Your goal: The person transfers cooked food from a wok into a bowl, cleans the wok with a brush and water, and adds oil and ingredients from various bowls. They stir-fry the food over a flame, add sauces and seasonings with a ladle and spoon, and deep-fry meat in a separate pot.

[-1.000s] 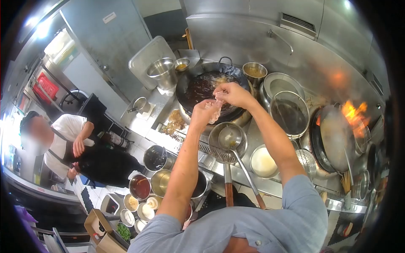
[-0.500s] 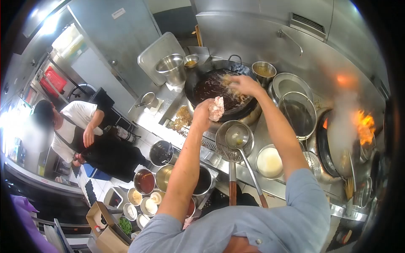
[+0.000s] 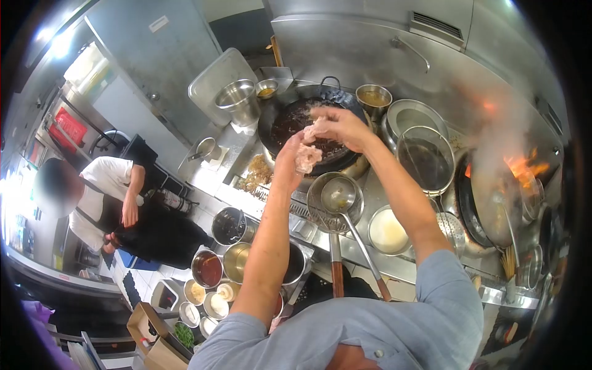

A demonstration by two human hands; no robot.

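Grey-blue short sleeves, both forearms bare.

Bright kitchen light, glare top left; fisheye bending, dark vignette corners; flames point(image 3: 521, 165) blurred.

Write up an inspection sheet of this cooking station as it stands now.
Surface: steel counter, crowded.
Job's things: pale clump of food over the dark wok.
Clutter: ladle, strainer, sauce pots.
Grippers: left hand grips the clump; right hand pinches at it.
Cables: nothing seen.
Surroundings: flames at a second wok; another person stands at left.
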